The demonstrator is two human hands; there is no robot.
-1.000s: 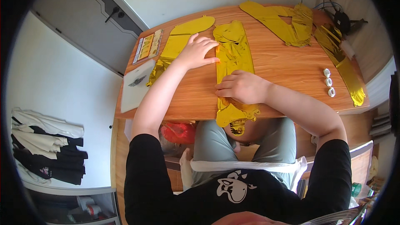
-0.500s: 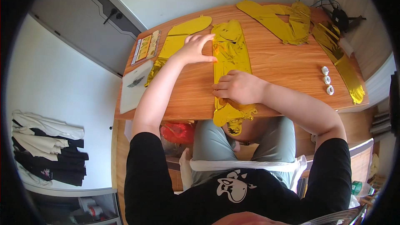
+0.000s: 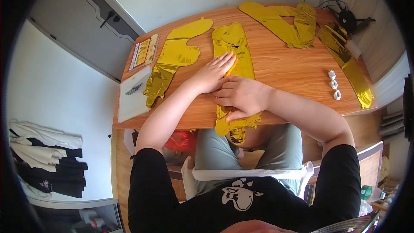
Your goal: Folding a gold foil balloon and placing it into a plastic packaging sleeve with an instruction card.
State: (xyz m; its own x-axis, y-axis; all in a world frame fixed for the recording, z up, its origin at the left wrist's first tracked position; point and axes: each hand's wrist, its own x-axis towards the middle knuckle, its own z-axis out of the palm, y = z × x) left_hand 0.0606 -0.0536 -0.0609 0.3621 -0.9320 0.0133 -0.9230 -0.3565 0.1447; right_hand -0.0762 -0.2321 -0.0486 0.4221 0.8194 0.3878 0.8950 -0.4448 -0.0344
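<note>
A long flat gold foil balloon (image 3: 235, 43) lies along the middle of the wooden table (image 3: 293, 73), its near end hanging over the front edge above my lap. My left hand (image 3: 213, 74) lies flat on the balloon's left side, fingers together and stretched out. My right hand (image 3: 241, 96) presses down on the balloon close to the table's front edge, fingers curled. A small orange thing shows between the two hands; what it is cannot be made out.
Another gold foil balloon (image 3: 172, 58) lies to the left, more (image 3: 284, 23) at the back and one (image 3: 347, 62) on the right. Three small white rolls (image 3: 334, 85) sit right. A white bag (image 3: 133, 95) and a printed card (image 3: 144, 51) lie left. Cables (image 3: 345, 15) sit far right.
My left hand has slid nearer along the balloon, toward my right hand. The right hand has stayed pressed on the balloon near the table edge.
</note>
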